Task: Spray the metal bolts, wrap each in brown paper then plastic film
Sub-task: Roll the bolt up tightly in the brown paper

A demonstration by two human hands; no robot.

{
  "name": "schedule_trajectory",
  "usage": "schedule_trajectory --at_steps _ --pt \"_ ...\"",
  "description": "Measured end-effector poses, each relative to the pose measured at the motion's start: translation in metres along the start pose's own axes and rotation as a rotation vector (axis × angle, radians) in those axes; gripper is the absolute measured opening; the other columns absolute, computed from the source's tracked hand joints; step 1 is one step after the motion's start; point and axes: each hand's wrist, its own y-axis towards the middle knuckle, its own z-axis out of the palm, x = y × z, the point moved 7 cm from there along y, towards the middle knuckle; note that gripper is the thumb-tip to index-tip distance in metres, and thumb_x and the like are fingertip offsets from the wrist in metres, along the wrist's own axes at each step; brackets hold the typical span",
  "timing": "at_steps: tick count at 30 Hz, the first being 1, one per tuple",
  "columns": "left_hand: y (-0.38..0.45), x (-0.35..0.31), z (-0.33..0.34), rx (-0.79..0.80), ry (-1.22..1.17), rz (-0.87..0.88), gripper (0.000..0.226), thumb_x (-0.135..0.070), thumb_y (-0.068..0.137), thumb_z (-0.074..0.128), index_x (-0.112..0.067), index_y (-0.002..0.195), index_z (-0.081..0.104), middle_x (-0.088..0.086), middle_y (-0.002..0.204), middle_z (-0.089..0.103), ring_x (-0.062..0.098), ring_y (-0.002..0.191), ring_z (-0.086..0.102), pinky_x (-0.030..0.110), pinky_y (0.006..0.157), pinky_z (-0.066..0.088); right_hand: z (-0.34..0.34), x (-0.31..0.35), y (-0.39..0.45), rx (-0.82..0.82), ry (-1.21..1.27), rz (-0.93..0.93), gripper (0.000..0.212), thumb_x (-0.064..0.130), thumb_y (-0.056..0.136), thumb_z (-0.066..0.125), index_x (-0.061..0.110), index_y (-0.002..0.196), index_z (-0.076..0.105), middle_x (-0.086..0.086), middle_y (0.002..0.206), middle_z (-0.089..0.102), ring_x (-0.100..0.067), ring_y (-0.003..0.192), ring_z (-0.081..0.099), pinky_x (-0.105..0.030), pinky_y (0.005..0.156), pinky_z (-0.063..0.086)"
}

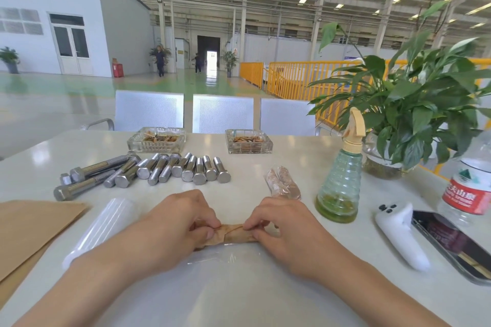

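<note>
Your left hand [178, 223] and right hand [279, 228] both pinch the brown-paper-wrapped bolt [235, 233] lying on clear plastic film [225, 257].

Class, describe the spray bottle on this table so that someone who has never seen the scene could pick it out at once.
Start at the potted plant on the right side of the white table. Just left of its glass pot stands the spray bottle, upright, nearer the person than the two glass ashtrays. Unlike the red-labelled water bottle further right, it is ribbed pale green plastic with a beige trigger head and a little yellow-green liquid at the bottom.
</note>
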Motion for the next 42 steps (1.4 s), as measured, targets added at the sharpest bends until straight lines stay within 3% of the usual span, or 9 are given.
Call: schedule_trajectory --at_steps 3,6,12,15,19,25,31,36,42 --pt "-0.004 -0.002 0.001 -0.013 0.069 -0.003 0.021 -0.031 0.098 0.061 -0.046 0.109 0.072 -0.020 0.099 0.052 0.003 0.086 0.055 0.029 0.083 0.051 -0.012 -0.009 0.000 -0.018 0.200 0.138 0.033 0.007 0.092 0.064 0.036 0.100 0.076 0.019 0.091 0.074 -0.002 0.089 0.066 -0.011 0.077 0.043" --pt "-0.005 -0.005 0.000 -0.033 0.141 0.012 0.019 -0.035 0.099 0.055 -0.046 0.110 0.066 -0.023 0.097 0.046 0.007 0.086 0.055 0.036 0.082 0.052 -0.043 -0.031 -0.005 -0.140 0.259 0.328 0.044 -0.001 0.096 0.052 0.036 0.101 0.075 0.013 0.088 0.076 -0.012 0.069 0.071 -0.027 0.074 0.053" --pt "-0.007 -0.004 0.001 -0.038 0.139 0.022 0.017 -0.035 0.099 0.054 -0.044 0.109 0.065 -0.021 0.096 0.046 0.007 0.083 0.053 0.035 0.080 0.052 -0.071 -0.067 -0.024 0.151 -0.454 0.701 0.025 0.024 0.092 0.048 0.032 0.104 0.069 0.003 0.108 0.063 -0.027 0.099 0.063 -0.033 0.078 0.051" --pt "-0.008 -0.003 0.001 -0.049 0.108 0.022 0.017 -0.034 0.099 0.056 -0.044 0.108 0.067 -0.020 0.096 0.048 0.003 0.082 0.053 0.034 0.080 0.051 -0.061 -0.063 -0.029 0.251 -0.556 0.727 0.008 0.025 0.089 0.050 0.019 0.087 0.056 0.005 0.089 0.055 -0.026 0.088 0.057 -0.031 0.066 0.040" --pt "-0.009 -0.002 0.001 -0.069 0.084 0.025 0.018 -0.033 0.099 0.056 -0.044 0.109 0.068 -0.019 0.097 0.049 0.002 0.083 0.053 0.030 0.080 0.050 -0.055 -0.054 -0.027 0.295 -0.659 0.770 0.011 0.019 0.091 0.052 0.025 0.099 0.056 0.001 0.111 0.061 -0.025 0.100 0.058 -0.031 0.075 0.036" --pt "-0.009 -0.002 0.001 -0.075 0.050 0.043 0.020 -0.030 0.099 0.057 -0.042 0.108 0.070 -0.018 0.094 0.048 0.003 0.082 0.052 0.030 0.084 0.049 -0.058 -0.053 -0.027 0.180 -0.587 0.853 0.010 0.020 0.091 0.050 0.024 0.082 0.046 0.006 0.081 0.042 -0.024 0.088 0.047 -0.031 0.071 0.034" --pt "-0.009 0.000 0.001 -0.093 0.046 0.040 0.019 -0.032 0.100 0.056 -0.041 0.110 0.069 -0.017 0.095 0.048 0.000 0.080 0.050 0.025 0.080 0.047 -0.055 -0.049 -0.030 0.085 -0.590 0.852 0.016 0.016 0.092 0.048 0.024 0.080 0.043 0.007 0.076 0.040 -0.024 0.085 0.048 -0.030 0.069 0.036" --pt "-0.009 0.001 0.003 -0.107 0.023 0.051 0.019 -0.030 0.099 0.057 -0.040 0.109 0.070 -0.017 0.093 0.049 0.001 0.081 0.050 0.031 0.083 0.049 -0.064 -0.054 -0.032 -0.008 -0.240 0.884 0.010 0.030 0.090 0.054 0.025 0.083 0.059 0.005 0.088 0.068 -0.024 0.089 0.065 -0.033 0.078 0.053" --pt "-0.009 0.003 0.002 -0.171 0.007 0.050 0.011 -0.030 0.092 0.062 -0.039 0.097 0.061 -0.022 0.093 0.057 -0.006 0.086 0.051 0.022 0.078 0.047 -0.078 -0.041 -0.014 -0.227 0.289 0.725 0.016 0.013 0.098 0.054 0.010 0.084 0.062 0.002 0.052 0.063 -0.011 0.043 0.055 -0.031 0.060 0.045"
